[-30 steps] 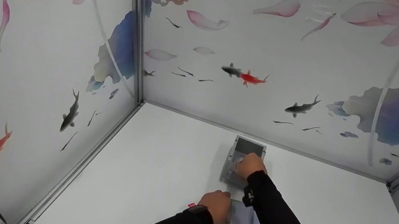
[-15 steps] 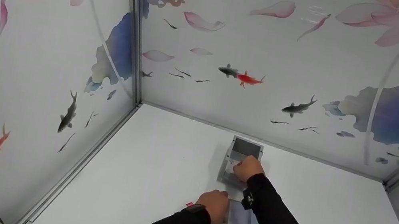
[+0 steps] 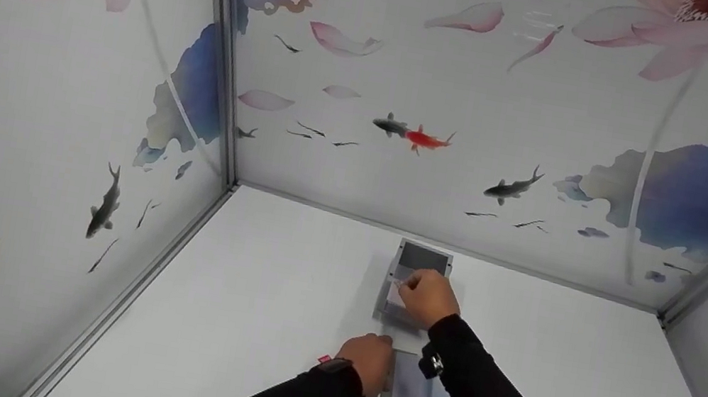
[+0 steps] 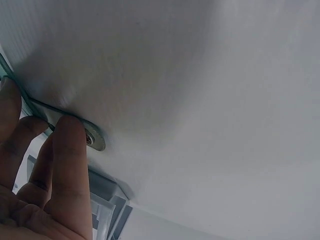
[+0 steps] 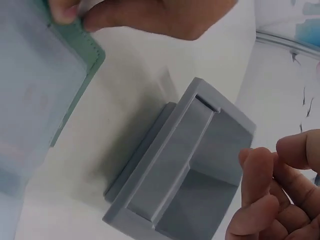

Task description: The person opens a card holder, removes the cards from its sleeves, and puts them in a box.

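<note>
My left hand (image 3: 364, 362) pinches the edge of an open card holder (image 3: 413, 381) with clear sleeves and a green border (image 5: 95, 52). A tab with a metal snap (image 4: 90, 138) shows beside my left fingers. My right hand (image 3: 429, 299) is over a grey two-part box (image 5: 155, 150), thumb and fingertips drawn together. A small pale sliver shows at those fingertips in the head view, but the right wrist view shows nothing clear between them. Whether they hold it I cannot tell. The right forearm hides part of the card holder.
The box and card holder rest on a white tabletop (image 3: 279, 301). Panels printed with lotus flowers and fish, such as the back wall (image 3: 445, 84) and left wall (image 3: 53, 105), stand around it. A metal rail (image 3: 226, 62) joins them at the corner.
My right hand has lifted slightly and drawn back from the box's inside, its fingertips now showing more. The left hand stays on the card holder. The head view has shifted a little.
</note>
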Demonstrator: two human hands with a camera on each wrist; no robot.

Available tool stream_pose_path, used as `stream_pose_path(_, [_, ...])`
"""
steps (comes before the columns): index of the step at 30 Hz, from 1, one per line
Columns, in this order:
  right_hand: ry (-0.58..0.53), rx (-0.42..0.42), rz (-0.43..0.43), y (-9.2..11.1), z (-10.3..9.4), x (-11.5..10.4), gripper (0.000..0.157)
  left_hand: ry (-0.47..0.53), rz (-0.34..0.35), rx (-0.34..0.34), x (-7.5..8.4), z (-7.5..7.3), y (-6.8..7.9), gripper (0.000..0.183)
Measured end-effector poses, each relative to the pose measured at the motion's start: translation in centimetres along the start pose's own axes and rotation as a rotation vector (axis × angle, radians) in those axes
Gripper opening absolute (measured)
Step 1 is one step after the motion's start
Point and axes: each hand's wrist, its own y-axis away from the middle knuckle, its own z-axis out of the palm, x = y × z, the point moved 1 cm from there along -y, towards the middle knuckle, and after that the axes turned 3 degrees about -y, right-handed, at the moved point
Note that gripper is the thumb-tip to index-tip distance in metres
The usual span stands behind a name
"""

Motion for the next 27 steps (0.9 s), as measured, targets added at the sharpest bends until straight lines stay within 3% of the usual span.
stream_pose_path(11, [0.013,0.014,0.010,3.9,-1.6,2.2,0.012,-0.066,0.029,-0.040,0.2,0.0,-0.2,0.024])
stream_pose_path(20, [-0.013,-0.151,-0.009,6.8,-1.4,4.2,0.004,-0.030,0.020,-0.045,0.2,-1.4,0.4,0.024])
stream_pose_path(27, [0.043,-0.255,-0.013,8.5,-0.6,4.7,0.032,-0.006,0.027,-0.059,0.7,-1.9,0.5,0.023])
